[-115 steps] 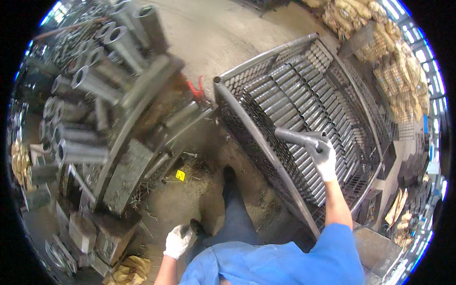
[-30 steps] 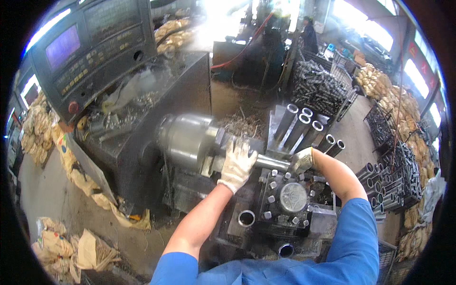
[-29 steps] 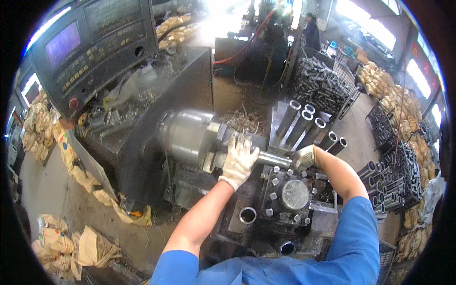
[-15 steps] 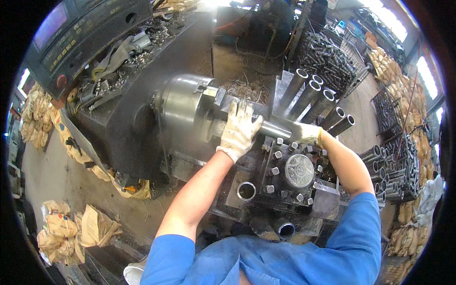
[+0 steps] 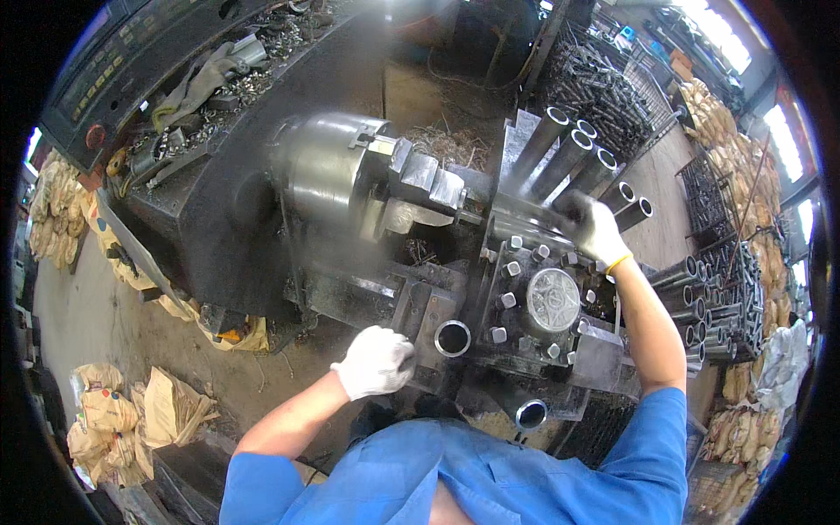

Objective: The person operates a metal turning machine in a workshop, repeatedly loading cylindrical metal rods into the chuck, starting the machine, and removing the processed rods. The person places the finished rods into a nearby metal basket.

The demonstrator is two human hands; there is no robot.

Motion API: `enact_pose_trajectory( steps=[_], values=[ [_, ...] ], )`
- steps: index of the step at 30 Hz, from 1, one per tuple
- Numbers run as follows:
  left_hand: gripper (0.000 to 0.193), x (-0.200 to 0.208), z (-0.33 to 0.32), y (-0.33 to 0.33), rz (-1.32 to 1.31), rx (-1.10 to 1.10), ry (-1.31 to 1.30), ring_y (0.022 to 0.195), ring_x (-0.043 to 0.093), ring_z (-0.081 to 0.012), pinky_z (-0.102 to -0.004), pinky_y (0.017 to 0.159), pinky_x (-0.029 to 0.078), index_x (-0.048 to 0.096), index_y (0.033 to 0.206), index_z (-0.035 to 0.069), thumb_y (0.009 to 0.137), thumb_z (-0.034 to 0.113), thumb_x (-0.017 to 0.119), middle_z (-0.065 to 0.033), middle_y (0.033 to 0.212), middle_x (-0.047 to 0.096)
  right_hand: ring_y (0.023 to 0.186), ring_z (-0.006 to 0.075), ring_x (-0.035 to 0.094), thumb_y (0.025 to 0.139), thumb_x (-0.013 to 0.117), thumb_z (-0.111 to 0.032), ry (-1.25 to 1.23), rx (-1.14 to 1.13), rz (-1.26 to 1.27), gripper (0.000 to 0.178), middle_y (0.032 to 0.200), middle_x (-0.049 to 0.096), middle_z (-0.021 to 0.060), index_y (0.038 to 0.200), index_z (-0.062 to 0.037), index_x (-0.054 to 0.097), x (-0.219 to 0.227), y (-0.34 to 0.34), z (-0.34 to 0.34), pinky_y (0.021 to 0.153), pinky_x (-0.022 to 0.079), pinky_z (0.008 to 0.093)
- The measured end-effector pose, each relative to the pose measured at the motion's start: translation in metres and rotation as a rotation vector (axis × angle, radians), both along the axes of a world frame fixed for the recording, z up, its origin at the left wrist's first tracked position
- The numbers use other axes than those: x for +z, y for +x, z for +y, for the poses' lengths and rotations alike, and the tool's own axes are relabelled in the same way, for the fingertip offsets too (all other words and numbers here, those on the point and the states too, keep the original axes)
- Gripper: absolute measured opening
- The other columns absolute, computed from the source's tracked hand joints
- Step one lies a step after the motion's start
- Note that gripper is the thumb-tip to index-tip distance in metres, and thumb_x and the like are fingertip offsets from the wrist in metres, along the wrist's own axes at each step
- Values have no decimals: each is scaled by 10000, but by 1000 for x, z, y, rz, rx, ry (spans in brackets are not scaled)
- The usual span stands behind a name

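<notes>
My right hand [image 5: 600, 234], in a white glove with dark, blurred fingers, is closed at the right end of a shiny metal tube [image 5: 528, 230]. That tube lies level behind the bolted tool post [image 5: 553, 300] of a lathe. My left hand [image 5: 376, 362], also gloved, is curled closed with nothing visible in it, beside an upright tube [image 5: 452, 339]. To the left of the held tube is the large chuck [image 5: 325, 166], its stepped jaws [image 5: 420, 178] in plain view. A thin rod [image 5: 471, 215] shows between jaws and tube.
Several dark tubes [image 5: 564, 162] stand tilted on a plate behind my right hand. More tubes [image 5: 691, 302] are stacked at the right, and one tube [image 5: 529, 415] lies near my body. A control panel [image 5: 114, 70] is at the upper left. Paper sacks [image 5: 109, 420] lie on the floor.
My left hand has left the tube by the chuck and come down toward my body, closing. My right hand has shifted up and right, the tube with it. The chuck jaws are now uncovered.
</notes>
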State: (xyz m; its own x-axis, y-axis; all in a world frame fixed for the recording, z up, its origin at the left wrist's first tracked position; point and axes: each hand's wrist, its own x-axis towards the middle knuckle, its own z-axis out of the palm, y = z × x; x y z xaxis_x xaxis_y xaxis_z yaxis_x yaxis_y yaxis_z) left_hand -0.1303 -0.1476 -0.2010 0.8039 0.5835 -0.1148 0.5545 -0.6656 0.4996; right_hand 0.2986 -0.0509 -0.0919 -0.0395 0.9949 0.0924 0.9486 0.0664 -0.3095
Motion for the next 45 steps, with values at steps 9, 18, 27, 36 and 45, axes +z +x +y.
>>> enact_pose_trajectory(
  steps=[9,18,27,36,45],
  values=[
    [440,-41,82,7,-315,312,313,1203,657,-425,-501,1056,530,642,1350,36,929,164,650,-222,1413,638,711,299,737,654,755,-175,-54,1089,-641,205,771,725,126,837,-84,758,19,-225,-80,596,562,425],
    [274,-140,-30,-183,-972,1392,-684,724,635,-151,-303,674,534,731,1141,1,977,221,731,-35,885,709,810,382,759,757,766,-201,-59,377,-501,367,851,753,183,1096,-69,715,126,-83,-18,729,607,495],
    [377,-164,-39,-293,-1363,1957,-263,591,520,-160,-341,511,401,682,1085,162,1033,532,632,-12,817,621,931,389,782,729,776,-235,-352,210,-407,373,967,778,257,1028,-14,805,18,-37,25,815,625,483],
    [499,-155,-34,-329,-1431,1842,-476,458,420,-202,-384,451,373,624,875,208,1030,669,508,12,627,530,938,417,749,664,845,-308,-362,447,-26,640,990,765,261,1204,16,727,-58,-3,55,841,586,487],
    [413,-104,-25,-312,-1696,1821,-901,394,268,-132,-296,387,248,519,765,226,1021,547,565,49,557,420,1090,359,734,777,869,-346,-515,399,-1,882,1209,732,261,1462,46,477,-35,-67,90,932,587,442]
  ],
)
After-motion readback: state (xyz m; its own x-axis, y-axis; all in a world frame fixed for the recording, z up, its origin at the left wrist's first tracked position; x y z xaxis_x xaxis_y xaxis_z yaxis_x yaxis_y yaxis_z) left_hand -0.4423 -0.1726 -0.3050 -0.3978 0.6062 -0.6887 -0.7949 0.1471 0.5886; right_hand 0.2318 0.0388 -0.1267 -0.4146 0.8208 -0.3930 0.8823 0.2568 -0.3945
